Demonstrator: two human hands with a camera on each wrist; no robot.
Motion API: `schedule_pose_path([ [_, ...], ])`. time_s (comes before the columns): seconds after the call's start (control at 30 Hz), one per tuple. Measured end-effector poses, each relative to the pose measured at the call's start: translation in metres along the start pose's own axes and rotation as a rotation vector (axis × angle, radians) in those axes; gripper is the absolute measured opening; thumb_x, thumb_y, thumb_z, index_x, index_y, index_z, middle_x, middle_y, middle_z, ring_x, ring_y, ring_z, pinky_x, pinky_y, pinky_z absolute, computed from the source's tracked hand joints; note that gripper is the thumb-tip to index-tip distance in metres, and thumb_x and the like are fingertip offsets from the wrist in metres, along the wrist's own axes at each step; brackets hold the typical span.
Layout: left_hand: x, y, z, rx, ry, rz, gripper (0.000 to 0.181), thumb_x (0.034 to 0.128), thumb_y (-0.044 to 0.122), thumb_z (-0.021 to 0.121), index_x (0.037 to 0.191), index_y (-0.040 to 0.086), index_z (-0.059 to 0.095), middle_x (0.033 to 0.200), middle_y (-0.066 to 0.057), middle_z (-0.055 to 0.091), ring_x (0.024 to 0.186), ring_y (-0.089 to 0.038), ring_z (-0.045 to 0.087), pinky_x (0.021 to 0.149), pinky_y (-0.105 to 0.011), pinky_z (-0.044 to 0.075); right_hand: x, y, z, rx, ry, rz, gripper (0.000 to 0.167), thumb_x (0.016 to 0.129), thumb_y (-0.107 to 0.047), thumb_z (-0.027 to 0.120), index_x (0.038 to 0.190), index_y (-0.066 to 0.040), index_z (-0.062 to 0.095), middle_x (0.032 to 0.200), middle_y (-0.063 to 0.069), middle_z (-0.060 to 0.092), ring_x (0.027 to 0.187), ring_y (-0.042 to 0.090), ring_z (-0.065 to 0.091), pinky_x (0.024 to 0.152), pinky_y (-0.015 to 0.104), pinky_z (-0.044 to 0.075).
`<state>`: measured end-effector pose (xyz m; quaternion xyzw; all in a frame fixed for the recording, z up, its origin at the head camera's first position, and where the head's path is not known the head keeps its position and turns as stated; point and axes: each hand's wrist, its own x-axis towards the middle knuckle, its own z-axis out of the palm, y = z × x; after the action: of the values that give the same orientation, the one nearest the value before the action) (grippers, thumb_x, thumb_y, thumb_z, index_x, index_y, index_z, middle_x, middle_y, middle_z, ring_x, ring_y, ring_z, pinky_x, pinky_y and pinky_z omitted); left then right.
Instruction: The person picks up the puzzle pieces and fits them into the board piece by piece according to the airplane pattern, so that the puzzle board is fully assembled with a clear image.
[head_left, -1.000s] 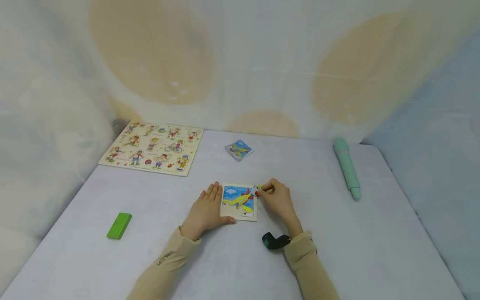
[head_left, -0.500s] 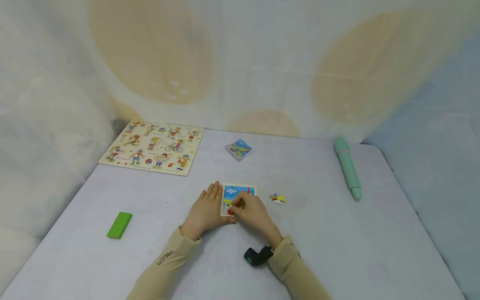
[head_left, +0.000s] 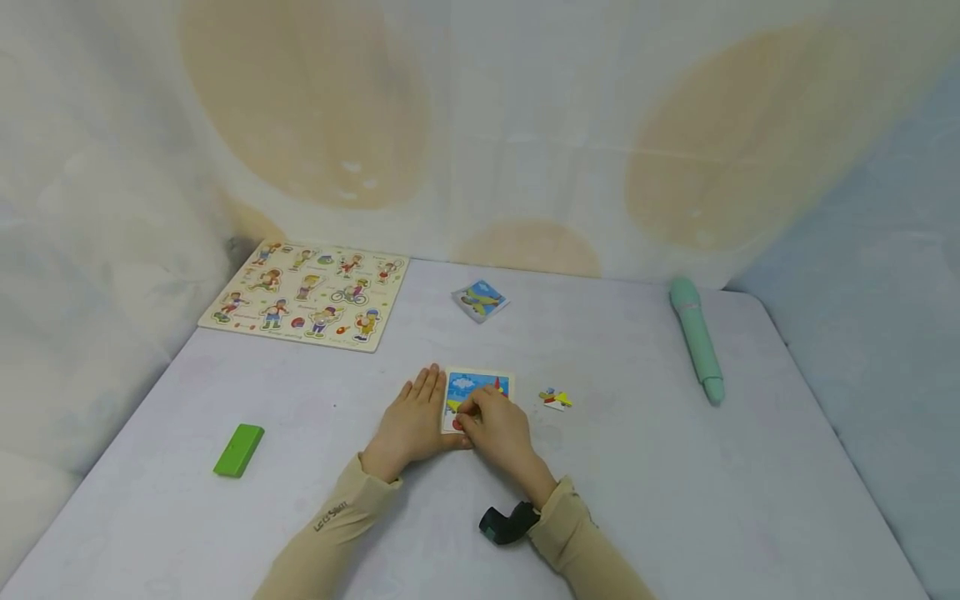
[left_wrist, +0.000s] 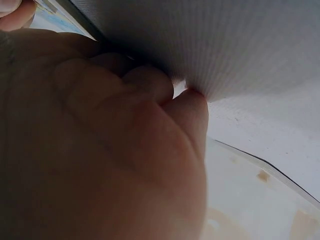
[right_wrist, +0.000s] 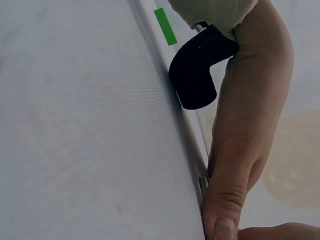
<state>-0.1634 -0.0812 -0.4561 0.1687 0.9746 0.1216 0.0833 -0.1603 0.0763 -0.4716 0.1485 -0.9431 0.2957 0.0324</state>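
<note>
A small square jigsaw puzzle (head_left: pixel 467 382) with an airplane picture lies on the table in the head view. My left hand (head_left: pixel 407 427) rests flat along its left side, fingers straight, thumb at the lower edge. Over the puzzle's lower part, my right hand (head_left: pixel 504 435) pinches a puzzle piece (head_left: pixel 457 423) with a red spot; the fingers cover most of it. Loose puzzle pieces (head_left: pixel 556 399) lie right of the puzzle. The left wrist view shows the left hand (left_wrist: pixel 125 135) against the tabletop. In the right wrist view the right hand (right_wrist: pixel 232 175) is low, its piece not clearly visible.
A wooden picture board (head_left: pixel 300 296) lies at the back left. Behind the puzzle sits a small airplane picture card (head_left: pixel 481 300). A green block (head_left: pixel 239 451) is at the left, a mint-green microphone-shaped object (head_left: pixel 697 342) at the right. A black mount (head_left: pixel 508 525) sticks out from the right wrist.
My right hand has moved left and down from the puzzle's right edge to its lower left, with the piece pinched. Loose pieces at the right came into view. The left hand stays put.
</note>
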Motion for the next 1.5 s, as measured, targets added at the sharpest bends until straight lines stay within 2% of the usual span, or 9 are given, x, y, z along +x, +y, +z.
schedule_pose_path([
  [0.23, -0.002, 0.001, 0.000, 0.011, 0.008, 0.016, 0.107, 0.0784, 0.061, 0.069, 0.147, -0.010, 0.029, 0.156, -0.027, 0.025, 0.147, -0.039, 0.024, 0.118, -0.051, 0.027, -0.003, -0.007, 0.002, -0.132, 0.004, -0.076, 0.008, 0.086, -0.024, 0.073, 0.084, -0.020, 0.066, 0.084, -0.002, 0.060, 0.062, 0.012, 0.058, 0.048, 0.022, 0.040],
  [0.37, -0.002, 0.000, 0.001, 0.011, 0.025, 0.022, 0.101, 0.0811, 0.057, 0.068, 0.146, -0.010, 0.031, 0.156, -0.027, 0.027, 0.146, -0.039, 0.026, 0.118, -0.051, 0.028, -0.003, -0.011, 0.003, -0.127, -0.009, -0.066, 0.005, 0.087, -0.021, 0.071, 0.085, -0.020, 0.067, 0.087, -0.001, 0.062, 0.066, 0.014, 0.062, 0.050, 0.025, 0.044],
  [0.47, -0.002, 0.000, 0.002, 0.016, 0.019, 0.016, 0.103, 0.0808, 0.059, 0.068, 0.147, -0.010, 0.029, 0.156, -0.026, 0.026, 0.147, -0.038, 0.025, 0.118, -0.051, 0.027, -0.002, -0.008, 0.002, -0.040, -0.016, -0.041, 0.005, 0.086, -0.020, 0.072, 0.089, -0.018, 0.068, 0.089, -0.001, 0.064, 0.071, 0.013, 0.062, 0.055, 0.024, 0.045],
  [0.57, -0.001, 0.001, 0.003, -0.001, 0.002, 0.008, 0.110, 0.0776, 0.063, 0.069, 0.148, -0.010, 0.027, 0.157, -0.026, 0.024, 0.147, -0.038, 0.023, 0.119, -0.051, 0.026, 0.001, 0.002, -0.005, 0.157, -0.043, 0.004, 0.012, 0.085, -0.016, 0.072, 0.096, -0.013, 0.069, 0.092, 0.003, 0.064, 0.071, 0.012, 0.055, 0.058, 0.021, 0.043],
  [0.7, 0.000, 0.001, 0.003, -0.014, -0.025, -0.012, 0.114, 0.0753, 0.066, 0.069, 0.150, -0.008, 0.024, 0.159, -0.023, 0.021, 0.149, -0.036, 0.020, 0.120, -0.050, 0.024, 0.007, 0.019, -0.021, 0.388, -0.050, 0.113, 0.018, 0.086, -0.010, 0.072, 0.103, -0.008, 0.070, 0.104, 0.011, 0.061, 0.068, 0.012, 0.048, 0.058, 0.019, 0.040],
  [0.77, 0.000, 0.002, 0.003, -0.014, -0.029, -0.019, 0.114, 0.0754, 0.066, 0.069, 0.150, -0.007, 0.024, 0.159, -0.022, 0.020, 0.149, -0.035, 0.020, 0.120, -0.050, 0.024, 0.009, 0.029, -0.030, 0.416, -0.027, 0.171, 0.018, 0.087, -0.010, 0.070, 0.105, -0.008, 0.070, 0.110, 0.012, 0.060, 0.069, 0.013, 0.048, 0.058, 0.019, 0.040],
  [1.07, 0.002, 0.000, 0.002, -0.015, -0.040, -0.033, 0.115, 0.0750, 0.066, 0.069, 0.151, -0.005, 0.021, 0.160, -0.021, 0.018, 0.150, -0.035, 0.017, 0.121, -0.050, 0.021, 0.011, 0.073, -0.072, 0.375, 0.052, 0.339, 0.023, 0.091, -0.013, 0.066, 0.113, -0.005, 0.067, 0.108, 0.015, 0.067, 0.084, 0.023, 0.064, 0.064, 0.023, 0.051],
  [1.33, 0.002, 0.000, 0.002, -0.018, -0.044, -0.036, 0.115, 0.0755, 0.066, 0.069, 0.151, -0.005, 0.021, 0.160, -0.022, 0.017, 0.150, -0.035, 0.017, 0.121, -0.050, 0.021, 0.000, 0.098, -0.092, 0.249, -0.011, 0.434, 0.042, 0.079, -0.009, 0.075, 0.119, -0.004, 0.065, 0.106, 0.015, 0.069, 0.100, 0.030, 0.065, 0.083, 0.039, 0.052],
  [1.5, 0.002, 0.000, 0.002, -0.015, -0.042, -0.038, 0.115, 0.0752, 0.066, 0.069, 0.151, -0.005, 0.021, 0.160, -0.021, 0.018, 0.150, -0.035, 0.017, 0.121, -0.050, 0.021, -0.001, 0.094, -0.092, 0.167, -0.051, 0.426, 0.049, 0.073, -0.007, 0.079, 0.120, -0.005, 0.065, 0.102, 0.011, 0.069, 0.092, 0.024, 0.063, 0.075, 0.033, 0.048],
])
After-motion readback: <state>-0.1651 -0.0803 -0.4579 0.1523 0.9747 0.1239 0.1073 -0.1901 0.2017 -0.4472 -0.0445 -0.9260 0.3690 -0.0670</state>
